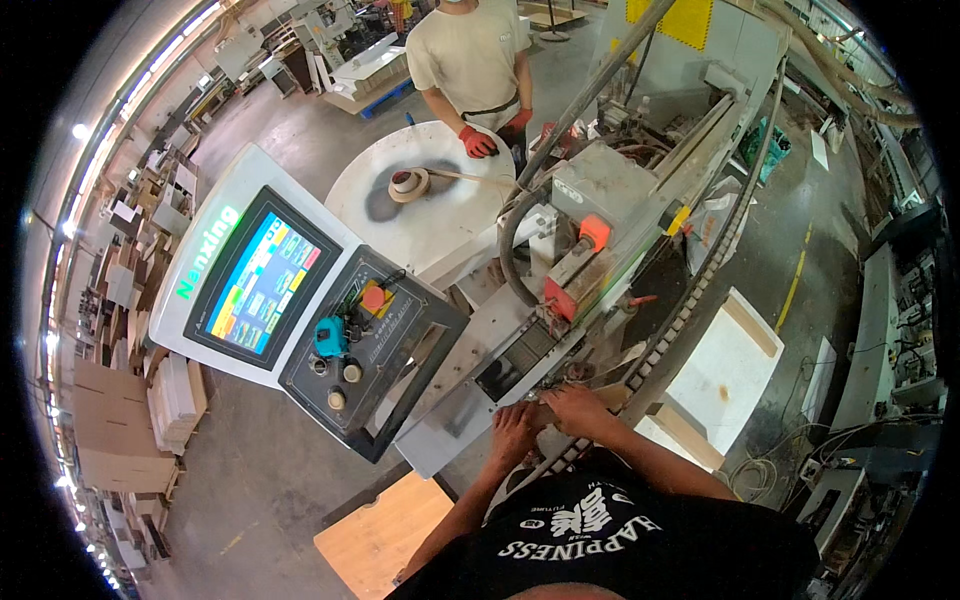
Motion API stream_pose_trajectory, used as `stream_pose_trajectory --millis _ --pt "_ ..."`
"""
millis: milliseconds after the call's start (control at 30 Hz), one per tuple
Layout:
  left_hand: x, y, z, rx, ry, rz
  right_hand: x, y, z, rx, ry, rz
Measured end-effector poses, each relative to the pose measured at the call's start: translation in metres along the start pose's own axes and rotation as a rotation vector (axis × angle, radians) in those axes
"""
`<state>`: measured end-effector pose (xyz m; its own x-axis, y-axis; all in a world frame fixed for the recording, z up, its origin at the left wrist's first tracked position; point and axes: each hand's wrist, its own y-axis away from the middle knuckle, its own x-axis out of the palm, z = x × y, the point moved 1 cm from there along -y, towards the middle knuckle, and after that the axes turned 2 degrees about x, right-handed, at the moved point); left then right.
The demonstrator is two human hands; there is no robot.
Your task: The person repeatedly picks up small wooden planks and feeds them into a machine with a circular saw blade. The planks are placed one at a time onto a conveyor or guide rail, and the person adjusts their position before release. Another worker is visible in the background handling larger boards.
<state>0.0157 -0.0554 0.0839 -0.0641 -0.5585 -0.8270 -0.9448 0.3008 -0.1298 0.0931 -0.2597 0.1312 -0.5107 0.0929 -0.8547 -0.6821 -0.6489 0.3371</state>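
Note:
My left hand [514,433] is closed at the near end of a machine bed [440,420], its fingers curled over the edge of a narrow brown piece [613,396] that looks like wood. Close to its right, my right hand [583,413] has its fingers bent over the same piece. The hands hide most of it, so its full shape does not show. Just beyond them lie metal machine parts and a dark slotted plate [517,360]. A chain track [660,365] runs diagonally past my right hand.
Left stands a control panel [375,340] with a lit screen [262,277]. Beyond, a co-worker in red gloves [478,142] stands at a round white table [440,235] bearing a roll of banding [408,184]. White boards [725,370] lie right; a wooden board [385,535] is lower left.

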Motion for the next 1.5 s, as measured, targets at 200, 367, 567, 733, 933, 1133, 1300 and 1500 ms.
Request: stream_pose_trajectory --millis 200,367,567,733,933,1133,1300,1500 --pt "-0.029 0.053 0.056 -0.206 -0.15 -0.094 0.001 0.001 0.001 -0.045 -0.037 -0.227" --pt "-0.033 0.079 0.099 -0.319 -0.237 -0.178 0.019 0.005 -0.015 0.045 -0.213 -0.138" --pt "-0.032 0.053 0.116 -0.271 -0.269 -0.22 0.049 -0.001 -0.021 0.059 -0.351 -0.193" --pt "-0.017 0.049 0.126 -0.334 -0.362 -0.307 0.052 -0.026 -0.001 0.156 -0.775 -0.131" --pt "-0.023 0.02 0.13 -0.318 -0.377 -0.335 0.087 -0.132 0.018 0.293 -1.45 -0.112" --pt "-0.029 0.031 0.131 -0.377 -0.365 -0.385 0.08 -0.153 0.068 0.334 -1.689 -0.218" --pt "-0.027 0.059 0.154 -0.199 -0.403 -0.406 0.077 -0.146 0.086 0.252 -1.686 -0.133" --pt "-0.052 0.069 0.162 -0.146 -0.365 -0.141 0.121 -0.16 0.087 0.232 -1.707 -0.294"
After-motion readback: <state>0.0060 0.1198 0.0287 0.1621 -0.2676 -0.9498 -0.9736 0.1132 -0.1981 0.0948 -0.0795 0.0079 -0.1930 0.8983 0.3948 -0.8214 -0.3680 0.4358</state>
